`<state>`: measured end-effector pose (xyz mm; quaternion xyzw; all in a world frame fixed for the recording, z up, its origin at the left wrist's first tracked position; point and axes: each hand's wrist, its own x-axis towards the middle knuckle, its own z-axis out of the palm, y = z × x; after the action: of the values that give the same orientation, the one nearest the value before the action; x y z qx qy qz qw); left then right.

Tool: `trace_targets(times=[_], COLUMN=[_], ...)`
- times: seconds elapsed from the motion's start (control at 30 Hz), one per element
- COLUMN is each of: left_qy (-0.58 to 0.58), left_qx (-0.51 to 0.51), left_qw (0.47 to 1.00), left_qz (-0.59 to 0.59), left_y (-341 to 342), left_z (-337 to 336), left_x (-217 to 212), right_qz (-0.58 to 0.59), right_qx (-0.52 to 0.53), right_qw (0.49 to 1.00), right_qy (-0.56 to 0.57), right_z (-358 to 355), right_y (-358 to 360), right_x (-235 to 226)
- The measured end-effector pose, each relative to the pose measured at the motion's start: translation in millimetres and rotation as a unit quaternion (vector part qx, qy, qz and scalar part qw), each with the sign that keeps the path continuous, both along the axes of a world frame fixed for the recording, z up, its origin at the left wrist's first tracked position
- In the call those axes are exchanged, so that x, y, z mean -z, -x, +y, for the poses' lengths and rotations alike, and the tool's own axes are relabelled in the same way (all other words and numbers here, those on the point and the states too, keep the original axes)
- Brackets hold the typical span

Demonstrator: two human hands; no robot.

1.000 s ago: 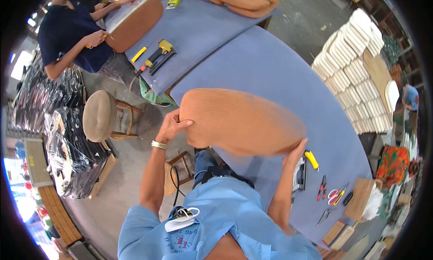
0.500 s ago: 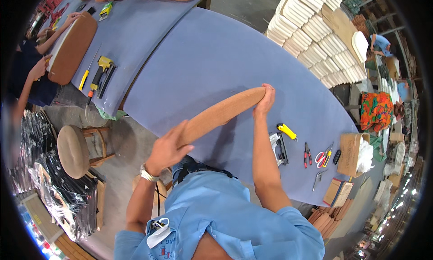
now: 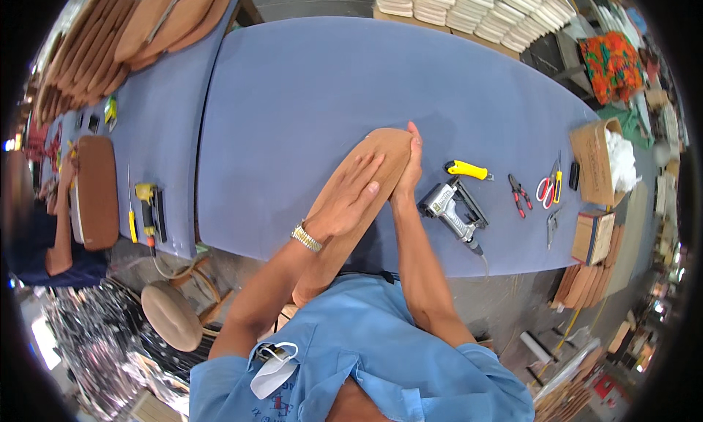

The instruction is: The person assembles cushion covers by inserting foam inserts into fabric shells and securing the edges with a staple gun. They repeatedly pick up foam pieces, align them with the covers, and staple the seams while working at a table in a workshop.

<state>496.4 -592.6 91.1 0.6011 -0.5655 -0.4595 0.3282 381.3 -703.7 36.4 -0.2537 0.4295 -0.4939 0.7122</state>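
A long, round-ended pad covered in brown fabric (image 3: 392, 146) slants up from my waist over the near edge of the blue table. My left hand (image 3: 347, 205) lies flat on its covered face with the fingers stretched out. At the far end, my right hand (image 3: 408, 170) grips the pad's right edge, its fingertips partly hidden behind it. Just right of my right forearm rests a silver staple gun (image 3: 454, 209) with a hose, and a yellow-handled cutter (image 3: 467, 170) lies beyond it.
Red-handled pliers (image 3: 520, 195), scissors (image 3: 545, 191) and a cardboard box (image 3: 592, 162) occupy the table's right side. On the left table are a yellow staple gun (image 3: 149, 209) and stacked brown pads (image 3: 95, 52). A co-worker's hand (image 3: 66, 169) is by another pad (image 3: 97, 195). A stool (image 3: 170, 316) stands lower left.
The pad has turned from edge-up to show its broad brown face, its near end now by my waist. My left hand has moved from its left end onto that face. The view has swung right.
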Motion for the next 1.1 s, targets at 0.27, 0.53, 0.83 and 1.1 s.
trace_targets(times=[0.27,0.53,0.83,1.1], left_qy=[-0.046,-0.121,-0.024,0.071], left_qx=[-0.040,-0.108,-0.370,-0.469], left_qw=[0.990,0.967,0.870,0.836], left_qz=[0.127,0.195,0.326,0.276], left_y=[-19,-37,-26,73], left_z=[-7,25,7,23], left_x=[22,55,-15,32], right_qz=[0.369,-0.063,0.116,0.247], right_qx=[-0.084,-0.070,-0.233,-0.434], right_qw=[0.908,0.991,0.943,0.866], right_qy=[0.180,0.095,0.206,0.020], right_z=[51,109,15,8], right_y=[-19,2,-58,-14], right_x=[-35,6,-88,-20])
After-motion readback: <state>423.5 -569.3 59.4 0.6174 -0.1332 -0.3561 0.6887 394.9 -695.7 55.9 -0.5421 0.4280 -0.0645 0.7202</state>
